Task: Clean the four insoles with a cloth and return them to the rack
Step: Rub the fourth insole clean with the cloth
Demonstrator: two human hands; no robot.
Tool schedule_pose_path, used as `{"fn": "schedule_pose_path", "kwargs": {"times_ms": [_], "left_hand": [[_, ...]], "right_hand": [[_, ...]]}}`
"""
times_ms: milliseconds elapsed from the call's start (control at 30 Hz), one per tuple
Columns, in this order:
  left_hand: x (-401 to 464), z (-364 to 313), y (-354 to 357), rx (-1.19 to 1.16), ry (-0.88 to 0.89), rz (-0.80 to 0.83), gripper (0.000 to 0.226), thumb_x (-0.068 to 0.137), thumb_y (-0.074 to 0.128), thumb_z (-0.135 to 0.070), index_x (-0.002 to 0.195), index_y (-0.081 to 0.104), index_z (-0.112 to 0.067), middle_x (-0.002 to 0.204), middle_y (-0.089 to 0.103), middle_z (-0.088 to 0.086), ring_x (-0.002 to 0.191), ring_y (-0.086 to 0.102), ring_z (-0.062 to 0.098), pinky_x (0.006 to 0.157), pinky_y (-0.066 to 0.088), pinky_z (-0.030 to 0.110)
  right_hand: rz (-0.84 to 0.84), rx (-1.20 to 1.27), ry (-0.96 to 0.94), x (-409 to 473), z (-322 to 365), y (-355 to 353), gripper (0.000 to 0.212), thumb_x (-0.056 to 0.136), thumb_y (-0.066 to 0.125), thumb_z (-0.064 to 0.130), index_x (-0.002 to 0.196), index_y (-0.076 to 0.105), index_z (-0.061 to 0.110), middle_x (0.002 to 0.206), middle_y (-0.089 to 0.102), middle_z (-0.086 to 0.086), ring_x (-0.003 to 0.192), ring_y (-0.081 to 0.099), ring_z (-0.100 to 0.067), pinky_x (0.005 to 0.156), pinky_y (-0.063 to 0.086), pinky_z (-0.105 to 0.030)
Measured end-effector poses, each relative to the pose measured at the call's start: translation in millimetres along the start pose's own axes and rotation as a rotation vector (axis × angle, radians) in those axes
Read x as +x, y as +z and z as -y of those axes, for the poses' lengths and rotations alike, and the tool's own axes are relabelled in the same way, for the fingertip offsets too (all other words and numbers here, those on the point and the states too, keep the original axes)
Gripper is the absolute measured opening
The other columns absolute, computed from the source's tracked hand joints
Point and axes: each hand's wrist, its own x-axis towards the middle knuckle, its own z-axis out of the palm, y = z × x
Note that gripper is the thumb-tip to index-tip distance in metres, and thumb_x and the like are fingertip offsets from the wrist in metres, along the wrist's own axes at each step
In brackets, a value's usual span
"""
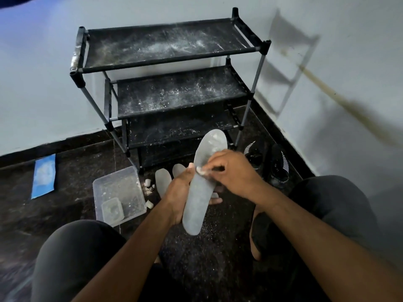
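Head view: at centre frame the left hand point(177, 192) grips a grey insole point(201, 184) from below, fingers curled round its edge. The right hand point(231, 173) pinches a small white cloth point(200, 170) against the insole's middle. Two more insoles point(163, 179) lie on the dark floor behind, near a clear tub point(130, 177). A dusty black rack point(170, 77) stands in the upper centre.

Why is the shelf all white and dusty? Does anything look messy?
Yes. White powder is scattered over the black rack, thickest on its top shelf, with specks on the dark floor below the insole. Small white caps lie loose beside the clear plastic tub.
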Motion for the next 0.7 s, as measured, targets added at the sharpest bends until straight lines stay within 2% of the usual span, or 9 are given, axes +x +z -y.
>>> {"fn": "schedule_pose_path", "kwargs": {"times_ms": [100, 167, 233, 300, 367, 433, 533, 600, 700], "left_hand": [[2, 4, -2, -0.001, 0.033, 0.03, 0.053, 0.109, 0.035, -0.046, 0.136, 0.058, -0.006, 0.122, 0.066, 0.033, 0.111, 0.067, 0.044, 0.09, 0.058, 0.058], [3, 6, -2, -0.009, 0.031, 0.042, 0.05, 0.11, 0.036, -0.043, 0.137, 0.057, -0.007, 0.124, 0.065, 0.034, 0.112, 0.065, 0.045, 0.092, 0.056, 0.059], [4, 7, -2, -0.026, 0.022, 0.042, 0.051, 0.11, 0.036, -0.043, 0.136, 0.058, -0.006, 0.126, 0.065, 0.032, 0.112, 0.066, 0.045, 0.089, 0.058, 0.057], [5, 6, -3, -0.064, 0.001, 0.038, 0.055, 0.109, 0.036, -0.046, 0.134, 0.06, -0.003, 0.124, 0.067, 0.03, 0.109, 0.068, 0.043, 0.082, 0.062, 0.051], [6, 5, -4, -0.075, -0.002, 0.054, 0.055, 0.109, 0.035, -0.046, 0.132, 0.061, -0.004, 0.12, 0.068, 0.03, 0.108, 0.067, 0.044, 0.078, 0.062, 0.049], [7, 5, -3, -0.062, 0.009, 0.072, 0.052, 0.11, 0.036, -0.045, 0.135, 0.059, -0.006, 0.121, 0.067, 0.032, 0.111, 0.064, 0.046, 0.082, 0.06, 0.051], [8, 6, -4, -0.039, 0.024, 0.117, 0.047, 0.11, 0.037, -0.043, 0.145, 0.05, -0.014, 0.129, 0.063, 0.032, 0.109, 0.066, 0.044, 0.079, 0.06, 0.051], [7, 6, -2, -0.024, 0.012, 0.132, 0.048, 0.109, 0.038, -0.044, 0.143, 0.052, -0.013, 0.132, 0.061, 0.033, 0.109, 0.064, 0.044, 0.077, 0.06, 0.049], [6, 6, 0, -0.016, 0.007, 0.102, 0.049, 0.11, 0.036, -0.043, 0.121, 0.071, -0.011, 0.122, 0.066, 0.032, 0.104, 0.065, 0.044, 0.074, 0.061, 0.047]], "right_hand": [[-0.244, -0.135, 0.096, 13, -15, -15, 0.011, 0.085, 0.074, 0.024, 0.096, 0.078, 0.021, 0.09, 0.07, 0.007, 0.088, 0.058, -0.014, 0.085, 0.047, -0.032], [-0.277, -0.231, 0.117, 16, -21, -14, 0.013, 0.086, 0.073, 0.019, 0.097, 0.078, 0.022, 0.092, 0.069, 0.009, 0.089, 0.055, -0.014, 0.085, 0.047, -0.031], [-0.149, -0.226, 0.066, 13, -18, -2, 0.011, 0.086, 0.073, 0.02, 0.096, 0.078, 0.02, 0.092, 0.069, 0.008, 0.089, 0.054, -0.012, 0.084, 0.048, -0.03], [0.035, -0.148, 0.022, 6, -10, 4, 0.009, 0.085, 0.074, 0.022, 0.092, 0.078, 0.017, 0.09, 0.067, 0.008, 0.087, 0.054, -0.008, 0.078, 0.049, -0.022], [0.069, 0.015, 0.034, 5, -4, -2, 0.011, 0.084, 0.075, 0.027, 0.086, 0.078, 0.017, 0.086, 0.067, 0.009, 0.082, 0.058, -0.006, 0.072, 0.05, -0.018], [-0.128, 0.03, 0.054, 8, -11, -12, 0.011, 0.084, 0.076, 0.026, 0.09, 0.079, 0.019, 0.086, 0.069, 0.007, 0.084, 0.061, -0.009, 0.08, 0.051, -0.026], [-0.339, -0.17, 0.126, 13, -22, -11, 0.011, 0.085, 0.074, 0.019, 0.096, 0.078, 0.02, 0.091, 0.07, 0.006, 0.089, 0.057, -0.014, 0.084, 0.049, -0.033], [-0.258, -0.216, 0.095, 11, -21, 0, 0.009, 0.086, 0.074, 0.019, 0.094, 0.078, 0.018, 0.09, 0.07, 0.005, 0.088, 0.055, -0.014, 0.084, 0.049, -0.036], [0.03, -0.071, 0.06, 4, -10, 7, 0.007, 0.085, 0.075, 0.019, 0.09, 0.079, 0.018, 0.088, 0.069, 0.008, 0.084, 0.059, -0.007, 0.081, 0.052, -0.028]]}}
